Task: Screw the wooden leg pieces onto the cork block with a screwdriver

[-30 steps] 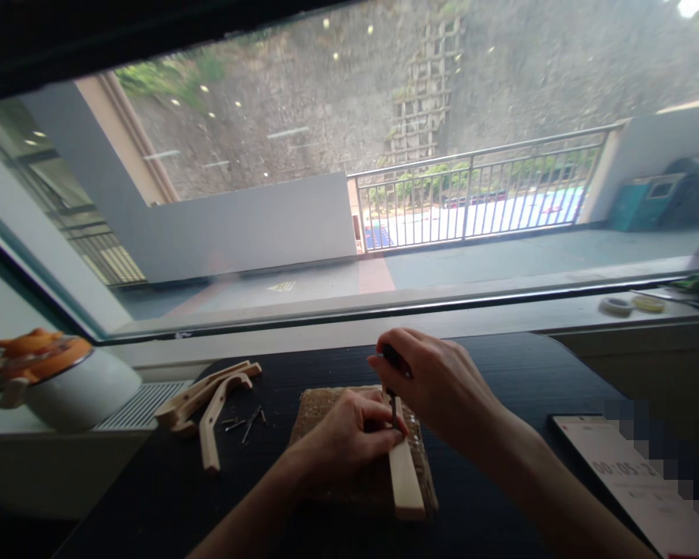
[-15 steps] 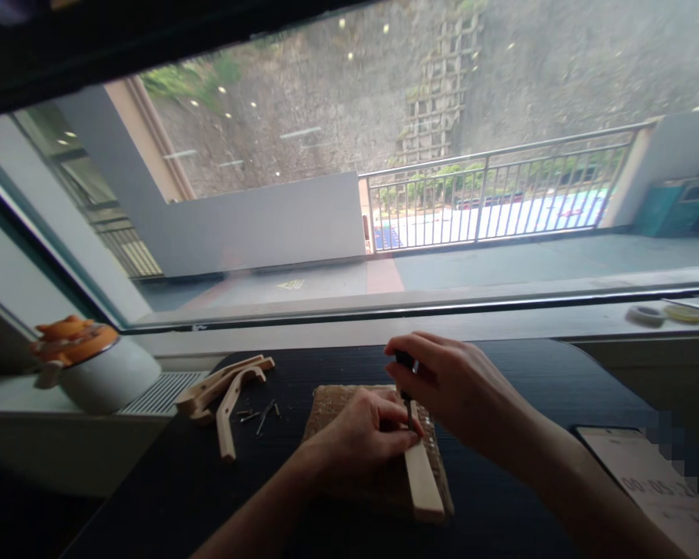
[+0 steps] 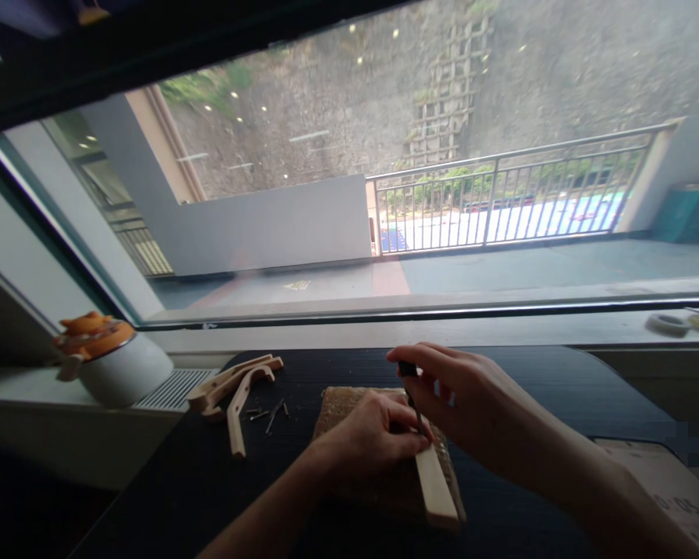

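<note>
My left hand (image 3: 368, 441) is closed on the far end of a pale wooden strip (image 3: 436, 487), which lies on a brown cork-like block (image 3: 341, 404) on the dark table (image 3: 530, 388). My right hand (image 3: 463, 400) is closed around a thin dark-handled tool (image 3: 408, 376), a small screwdriver by its look. The tool stands upright with its tip down at the strip, right by my left fingers.
Several curved wooden pieces (image 3: 233, 388) and a few small screws (image 3: 271, 413) lie at the table's left. A white pot with an orange lid (image 3: 110, 361) stands on the sill at left. A sheet of paper (image 3: 669, 489) lies at right, and tape rolls (image 3: 667, 324) sit on the far sill.
Both hands keep their grip over the block. The view has drifted, so everything sits slightly further right and lower in the picture.
</note>
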Demonstrator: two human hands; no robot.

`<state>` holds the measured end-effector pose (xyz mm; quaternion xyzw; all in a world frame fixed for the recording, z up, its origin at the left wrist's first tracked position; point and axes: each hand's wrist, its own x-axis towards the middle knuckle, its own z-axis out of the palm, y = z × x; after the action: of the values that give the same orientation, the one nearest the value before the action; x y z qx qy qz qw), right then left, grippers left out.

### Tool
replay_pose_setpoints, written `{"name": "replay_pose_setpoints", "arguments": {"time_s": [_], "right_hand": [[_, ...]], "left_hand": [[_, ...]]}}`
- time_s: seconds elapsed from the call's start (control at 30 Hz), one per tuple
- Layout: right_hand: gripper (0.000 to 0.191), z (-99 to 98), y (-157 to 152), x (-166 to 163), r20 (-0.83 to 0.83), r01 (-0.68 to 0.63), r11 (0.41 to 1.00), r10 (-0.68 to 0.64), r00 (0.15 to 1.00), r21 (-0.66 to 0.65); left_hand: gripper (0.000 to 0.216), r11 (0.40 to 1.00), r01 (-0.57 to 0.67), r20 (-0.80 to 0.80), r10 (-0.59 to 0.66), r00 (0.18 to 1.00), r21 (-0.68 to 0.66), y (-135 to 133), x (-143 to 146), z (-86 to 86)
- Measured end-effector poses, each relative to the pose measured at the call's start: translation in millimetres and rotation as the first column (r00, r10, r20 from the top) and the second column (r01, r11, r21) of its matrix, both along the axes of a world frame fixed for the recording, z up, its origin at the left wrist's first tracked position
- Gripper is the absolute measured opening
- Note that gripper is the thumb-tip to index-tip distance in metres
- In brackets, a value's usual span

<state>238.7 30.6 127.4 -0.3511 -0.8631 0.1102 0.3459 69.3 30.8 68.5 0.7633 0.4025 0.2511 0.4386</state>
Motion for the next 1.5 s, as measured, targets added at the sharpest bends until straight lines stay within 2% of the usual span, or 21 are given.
{"name": "replay_pose_setpoints", "arguments": {"time_s": [0.23,0.5,0.57,0.63,0.73,0.83,0.9,1.13,1.3,1.37,1.5], "right_hand": [[0.02,-0.2,5,2,0.036,0.053,0.999,-0.053,0.998,0.001],[0.011,5.8,8,-1,0.191,0.29,0.956,-0.294,0.937,0.047],[0.011,7.1,6,-2,0.217,0.31,0.95,-0.312,0.925,0.043],[0.01,7.1,4,-2,0.192,0.259,0.965,-0.262,0.946,0.04],[0.022,4.4,1,-1,0.069,0.104,0.994,-0.106,0.992,0.035],[0.019,1.5,2,-1,-0.001,0.011,1.0,-0.011,1.0,0.008],[0.018,0.7,3,0,0.003,0.015,1.0,-0.015,1.0,-0.003],[0.01,-0.1,11,-1,0.082,0.169,0.984,-0.172,0.982,0.052],[0.018,1.8,9,-3,0.129,0.235,0.968,-0.245,0.961,0.091],[0.019,3.4,6,-1,0.139,0.207,0.975,-0.217,0.966,0.082],[0.028,2.1,1,0,0.075,0.052,0.998,-0.054,0.996,0.039]], "left_hand": [[0.016,0.996,0.021,-0.02,-0.019,1.0,0.091,2,-1,-3.8],[0.018,0.997,0.038,0.008,-0.039,0.999,0.07,1,-1,-4.6],[0.018,0.998,0.033,0.009,-0.033,0.999,0.053,1,0,-4.3],[0.017,0.999,0.023,0.017,-0.023,1.0,0.037,0,0,-3.9],[0.016,0.999,0.018,0.027,-0.018,0.999,0.032,0,0,-3.4],[0.015,0.998,0.019,0.018,-0.021,1.0,0.067,1,0,-3.1],[0.015,0.995,0.024,0.015,-0.025,1.0,0.096,2,-1,-3.4],[0.018,0.996,0.05,0.04,-0.054,0.998,0.079,2,-2,-5.3],[0.017,0.996,0.035,0.019,-0.036,0.999,0.077,1,-1,-6.0],[0.017,0.998,0.022,0.01,-0.023,1.0,0.053,1,-1,-6.3],[0.015,1.0,-0.007,0.021,0.007,1.0,0.014,1,0,-6.7]]}}
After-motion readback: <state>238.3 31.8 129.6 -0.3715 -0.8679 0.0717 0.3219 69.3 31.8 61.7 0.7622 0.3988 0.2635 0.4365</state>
